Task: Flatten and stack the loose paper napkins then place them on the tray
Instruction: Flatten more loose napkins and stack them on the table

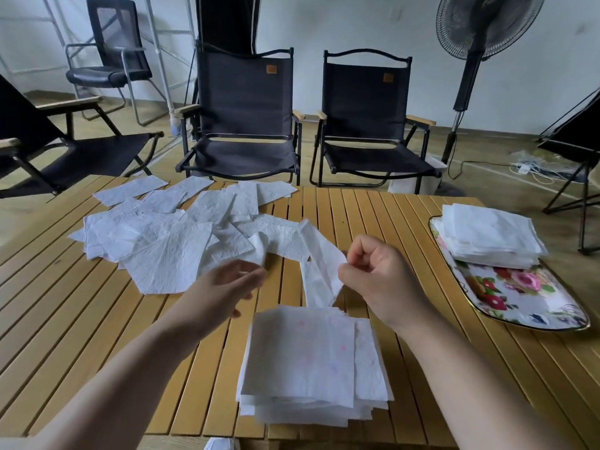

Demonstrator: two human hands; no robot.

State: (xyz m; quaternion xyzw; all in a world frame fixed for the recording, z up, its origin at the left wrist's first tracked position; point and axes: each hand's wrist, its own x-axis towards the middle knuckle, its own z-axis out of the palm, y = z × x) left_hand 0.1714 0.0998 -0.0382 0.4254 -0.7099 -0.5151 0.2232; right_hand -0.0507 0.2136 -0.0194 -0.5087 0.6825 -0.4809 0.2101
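Observation:
Several loose white napkins (168, 235) lie scattered over the far left of the slatted wooden table (97, 336). A flattened stack of napkins (308, 365) sits near the front edge, in the middle. My right hand (380, 280) pinches the edge of one crumpled napkin (319, 271), which hangs above that stack. My left hand (224, 287) hovers blurred just left of it, fingers apart, holding nothing. A floral tray (519, 300) at the right carries another neat napkin stack (490, 238).
Two black folding chairs (246, 125) stand behind the table, another (48, 147) at the left and an office chair at the back. A standing fan (470, 60) and floor cables are at the back right.

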